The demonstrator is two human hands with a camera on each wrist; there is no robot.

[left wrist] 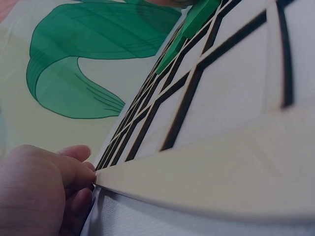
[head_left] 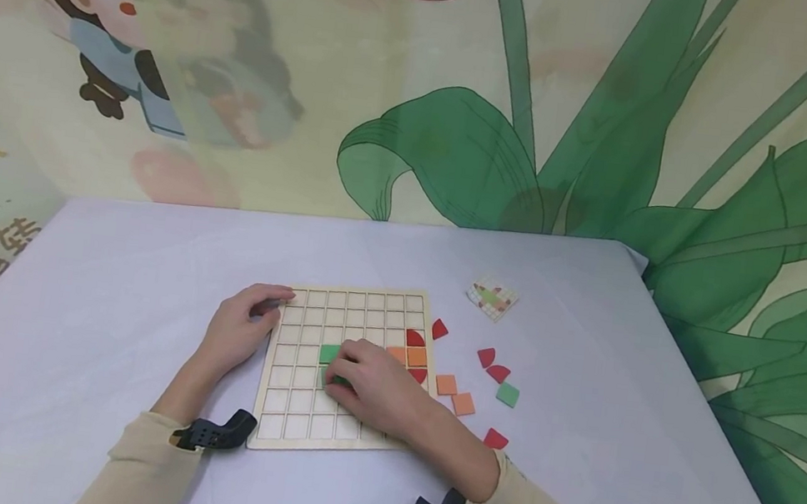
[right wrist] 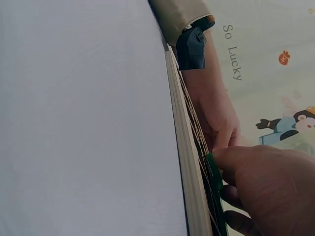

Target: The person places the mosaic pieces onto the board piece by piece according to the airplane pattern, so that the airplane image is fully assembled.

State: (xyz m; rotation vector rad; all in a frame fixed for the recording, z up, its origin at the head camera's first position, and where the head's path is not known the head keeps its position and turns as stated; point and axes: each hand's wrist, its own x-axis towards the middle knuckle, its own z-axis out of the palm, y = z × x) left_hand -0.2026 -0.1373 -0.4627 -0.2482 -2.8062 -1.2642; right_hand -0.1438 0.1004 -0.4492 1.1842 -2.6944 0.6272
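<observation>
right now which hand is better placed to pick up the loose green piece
The right hand, probably, once free: the green piece lies beyond the right edge of the board, while the left hand is at the opposite edge.

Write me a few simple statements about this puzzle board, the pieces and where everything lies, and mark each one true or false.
1. The grid board lies on a white cloth. True.
2. The left hand's grip touches the board's far left corner. True.
3. The right hand's grip is off the board. False: the right hand's grip is over the board, touching a green piece.
4. Two orange squares lie loose to the right of the board. True.
5. Every red piece is on the board. False: some red pieces lie on the cloth.
6. The patterned card is left of the board. False: the patterned card is to its far right.
</observation>
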